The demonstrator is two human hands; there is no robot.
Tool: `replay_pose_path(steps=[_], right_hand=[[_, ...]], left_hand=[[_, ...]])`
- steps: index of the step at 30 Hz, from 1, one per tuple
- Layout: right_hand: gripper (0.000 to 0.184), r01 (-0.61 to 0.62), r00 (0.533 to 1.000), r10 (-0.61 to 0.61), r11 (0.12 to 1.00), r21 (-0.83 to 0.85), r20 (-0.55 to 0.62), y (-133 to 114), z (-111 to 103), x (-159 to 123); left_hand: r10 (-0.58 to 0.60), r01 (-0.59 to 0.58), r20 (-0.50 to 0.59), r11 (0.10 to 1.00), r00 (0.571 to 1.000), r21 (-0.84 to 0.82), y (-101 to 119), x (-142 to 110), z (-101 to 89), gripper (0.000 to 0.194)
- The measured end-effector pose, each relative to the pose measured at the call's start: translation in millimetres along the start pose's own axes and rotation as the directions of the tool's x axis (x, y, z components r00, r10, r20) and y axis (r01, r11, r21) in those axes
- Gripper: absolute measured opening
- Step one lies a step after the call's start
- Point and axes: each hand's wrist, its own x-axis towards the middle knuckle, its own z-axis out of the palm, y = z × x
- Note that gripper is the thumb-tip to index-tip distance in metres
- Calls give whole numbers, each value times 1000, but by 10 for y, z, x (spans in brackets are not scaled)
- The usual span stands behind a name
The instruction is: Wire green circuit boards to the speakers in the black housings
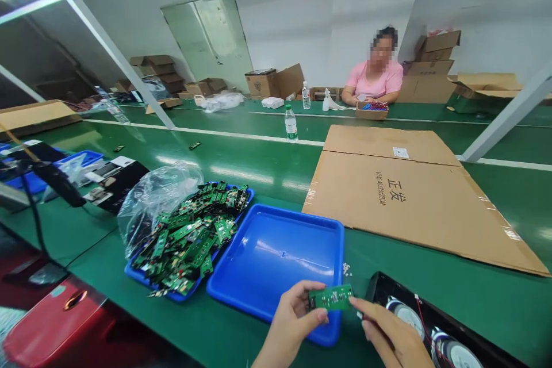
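Observation:
My left hand [297,319] pinches a green circuit board [331,298] between thumb and fingers, above the near right corner of a blue tray [276,253]. My right hand [394,330] is at the board's right end, its index fingertip against the edge. A small white piece [359,315] shows at the right fingers; its kind is too small to tell. By the right hand lies a black speaker housing [379,287] with round speakers and a red wire. Left of the tray, another blue tray [179,297] is heaped with green circuit boards [194,236].
A clear plastic bag [150,195] lies against the heap. Flattened cardboard [388,195] covers the table at right; small white bits [347,269] lie by the tray. A water bottle [291,125] stands beyond. Across the table sits a person in pink [373,80] with a small box [371,112].

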Motion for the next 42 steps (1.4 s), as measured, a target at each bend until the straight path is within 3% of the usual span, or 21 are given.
replay_pose_path(steps=[3, 6, 12, 16, 19, 24, 27, 31, 37, 42], right_hand=[[21, -99, 995, 99, 995, -5, 27, 38, -22, -36], [24, -54, 999, 54, 996, -75, -6, 29, 20, -64], [32, -120, 966, 98, 990, -79, -239, -122, 179, -31], [28, -100, 958, 73, 992, -83, -278, -188, 155, 39], [22, -30, 964, -9, 989, -142, -265, -208, 73, 101], [18, 6, 963, -60, 979, -202, -264, -206, 5, 100], [19, 20, 958, -75, 980, -197, -277, -193, -2, 61], [20, 78, 961, -129, 975, -209, -243, -225, -44, 82], [25, 145, 960, -195, 960, -240, -201, -292, -29, 147], [17, 164, 945, -229, 949, -271, -231, -269, 62, 82]], left_hand=[[-113, 100, -49, 972, 992, -213, -81, 68, 63, 47], [-280, 247, -27, 887, 960, -391, -205, 97, 135, 51], [-353, 337, 17, 875, 935, -347, -374, 94, 294, 56], [-291, 282, -6, 931, 957, -231, -304, 12, 381, 59], [-227, 233, 60, 965, 972, -120, -258, -47, 413, 58], [-308, 317, 123, 947, 943, -54, -315, -57, 389, 65], [-248, 232, 110, 963, 962, 140, -324, -51, 321, 62], [-134, 59, 120, 871, 984, 488, -206, -64, 205, 50], [86, -102, 56, 819, 995, 564, 39, -54, 186, 16], [153, -115, 8, 712, 988, 693, 119, -67, 349, 14]])
